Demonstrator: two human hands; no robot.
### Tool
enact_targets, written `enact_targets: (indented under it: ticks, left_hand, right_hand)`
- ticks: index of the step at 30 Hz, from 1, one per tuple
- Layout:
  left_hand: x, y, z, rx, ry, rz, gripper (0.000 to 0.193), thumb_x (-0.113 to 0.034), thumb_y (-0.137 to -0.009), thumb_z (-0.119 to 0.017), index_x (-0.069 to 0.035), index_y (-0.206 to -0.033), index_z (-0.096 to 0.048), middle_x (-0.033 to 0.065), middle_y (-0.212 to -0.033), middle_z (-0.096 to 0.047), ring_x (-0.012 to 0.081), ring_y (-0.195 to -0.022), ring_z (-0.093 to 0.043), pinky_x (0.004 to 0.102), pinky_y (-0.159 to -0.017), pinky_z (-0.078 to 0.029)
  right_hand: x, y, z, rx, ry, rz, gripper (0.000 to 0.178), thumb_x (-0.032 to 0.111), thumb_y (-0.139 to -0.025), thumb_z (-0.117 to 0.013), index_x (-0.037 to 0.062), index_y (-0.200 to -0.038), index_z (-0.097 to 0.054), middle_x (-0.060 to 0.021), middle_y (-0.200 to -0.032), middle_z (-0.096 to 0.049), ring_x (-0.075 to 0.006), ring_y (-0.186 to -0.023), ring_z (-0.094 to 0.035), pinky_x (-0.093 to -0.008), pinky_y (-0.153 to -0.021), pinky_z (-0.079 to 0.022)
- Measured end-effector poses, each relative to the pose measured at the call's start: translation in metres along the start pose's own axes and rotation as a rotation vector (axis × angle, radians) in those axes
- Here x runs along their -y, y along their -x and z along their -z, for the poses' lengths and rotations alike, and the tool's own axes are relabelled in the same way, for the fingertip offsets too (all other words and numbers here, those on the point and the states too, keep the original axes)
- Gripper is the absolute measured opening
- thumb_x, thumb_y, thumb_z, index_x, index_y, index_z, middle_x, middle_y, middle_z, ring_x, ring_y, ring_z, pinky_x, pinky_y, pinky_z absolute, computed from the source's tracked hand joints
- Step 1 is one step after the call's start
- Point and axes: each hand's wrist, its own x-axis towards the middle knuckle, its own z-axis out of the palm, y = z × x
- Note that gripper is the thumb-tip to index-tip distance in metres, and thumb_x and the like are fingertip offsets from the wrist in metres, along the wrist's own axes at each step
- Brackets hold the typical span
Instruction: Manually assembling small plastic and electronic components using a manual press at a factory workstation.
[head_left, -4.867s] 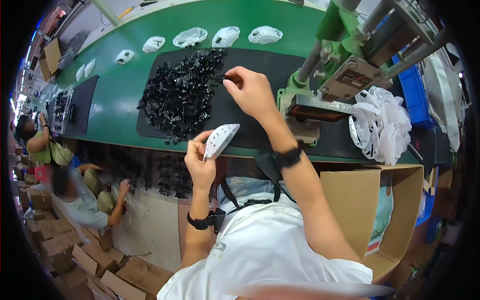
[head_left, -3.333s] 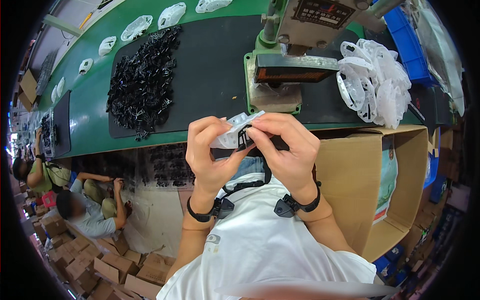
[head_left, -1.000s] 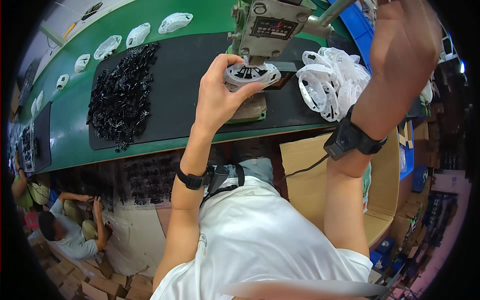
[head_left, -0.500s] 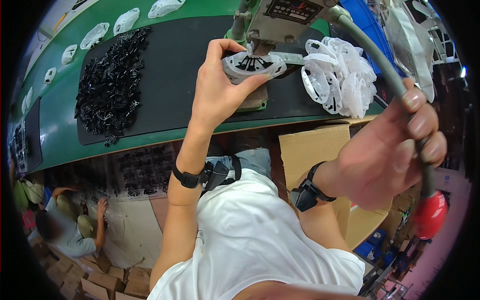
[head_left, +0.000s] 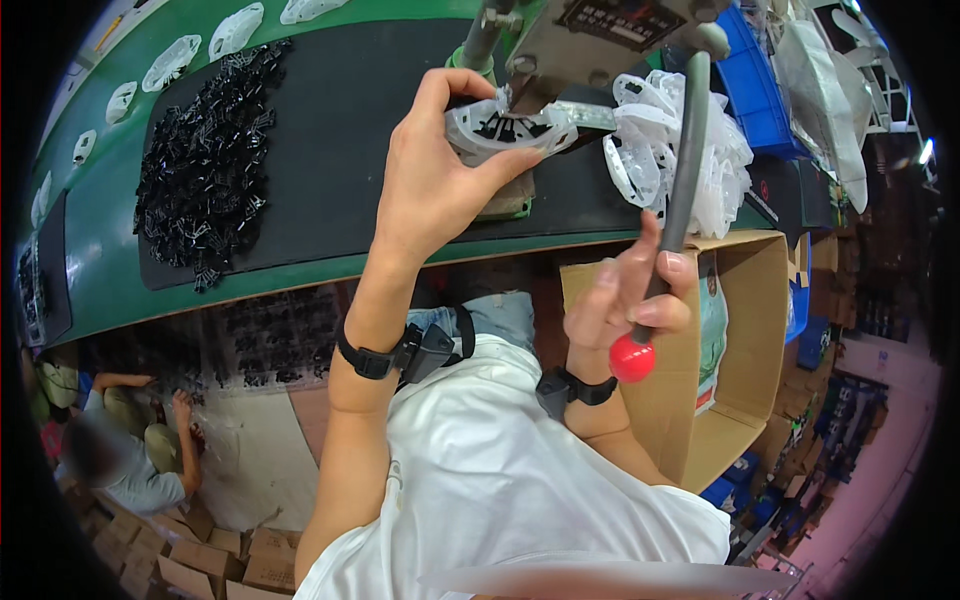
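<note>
White and curved, the shell (head_left: 482, 146) sits at the centre of the dial used here, directly below the tip of the grey press head (head_left: 610, 45), which leans in from one o'clock; whether the two touch cannot be told. Black prongs (head_left: 499, 128) show within its rim. The left hand (head_left: 428, 180) comes up from seven o'clock and pinches the shell, thumb along the near edge, other fingers bent round the far one. Near five o'clock, the right hand (head_left: 607, 308) has its fingers curled round the grey lever (head_left: 688, 150), just above the red knob (head_left: 632, 358), out past the front edge of the green tabletop (head_left: 100, 215). That edge runs beneath the shell at six o'clock, close to the left wrist, leaving a gap between the forearms. At nine o'clock, a broad strip of black mat (head_left: 350, 150) separates the left hand from a heap of black clips (head_left: 205, 165), which reaches the mat's left border. Beyond, toward ten, more white shells (head_left: 171, 63) stand well apart along the green. Room is tighter at three o'clock: a pile of white shells (head_left: 725, 150) lies close behind the lever, with a blue crate (head_left: 755, 95) next to it. At four, an open cardboard box (head_left: 650, 425) stands just beside the right hand.
</note>
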Motion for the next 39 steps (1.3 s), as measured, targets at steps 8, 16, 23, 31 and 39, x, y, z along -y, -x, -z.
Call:
enact_targets:
  ticks: [8,16,23,31,39]
  left_hand:
    - [0.009,0.003,0.001,-0.022,0.034,0.016,0.048,-0.016,-0.067,-0.085,-0.001,-0.102,-0.056,0.0109,-0.091,-0.065,0.0205,-0.082,-0.064,0.0305,-0.077,-0.051]
    - [0.002,0.007,0.009,-0.013,-0.201,-0.183,0.05,-0.012,-0.067,-0.084,-0.002,-0.105,-0.053,0.0125,-0.116,-0.059,0.0153,-0.098,-0.06,0.0283,-0.087,-0.048]
    - [0.004,0.04,0.071,-0.347,0.311,-0.092,0.042,-0.023,-0.079,-0.076,-0.003,-0.108,-0.054,0.0141,-0.122,-0.058,0.025,-0.114,-0.057,0.0378,-0.098,-0.046]
    - [0.105,-0.111,0.265,-0.287,0.407,0.075,0.028,-0.019,-0.095,-0.058,-0.002,-0.116,-0.054,0.0136,-0.113,-0.061,0.026,-0.102,-0.06,0.0387,-0.089,-0.048]
    - [-0.186,0.09,-0.052,-0.337,1.171,-1.241,0.047,0.01,-0.096,-0.048,0.005,-0.142,-0.037,0.0062,-0.13,-0.047,0.0034,-0.121,-0.046,0.0144,-0.105,-0.036]
  right_hand:
    - [0.02,-0.035,-0.004,-0.167,-0.118,0.178,0.029,0.001,-0.078,-0.054,0.0134,-0.099,-0.037,-0.0145,-0.116,-0.05,-0.0315,-0.121,-0.043,-0.0503,-0.111,-0.028]
    - [0.033,-0.185,-0.023,-0.169,-0.385,0.284,0.047,-0.001,-0.083,-0.051,-0.0109,-0.129,-0.045,-0.0212,-0.115,-0.06,-0.0287,-0.112,-0.055,-0.0412,-0.104,-0.039]
    - [-0.004,-0.176,-0.026,-0.019,-0.22,-0.008,0.042,0.003,-0.083,-0.06,-0.008,-0.122,-0.051,-0.0186,-0.11,-0.06,-0.0237,-0.104,-0.057,-0.035,-0.095,-0.042]
    - [0.169,-0.076,-0.019,0.801,-2.054,-0.23,0.048,0.026,-0.098,-0.058,-0.0047,-0.135,-0.048,-0.0164,-0.113,-0.068,-0.0173,-0.096,-0.067,-0.0268,-0.079,-0.055]
    - [0.153,-0.091,-0.011,0.586,-2.219,-0.379,0.043,0.026,-0.092,-0.068,-0.0077,-0.116,-0.058,-0.0113,-0.107,-0.067,-0.0129,-0.093,-0.061,-0.0285,-0.076,-0.051]
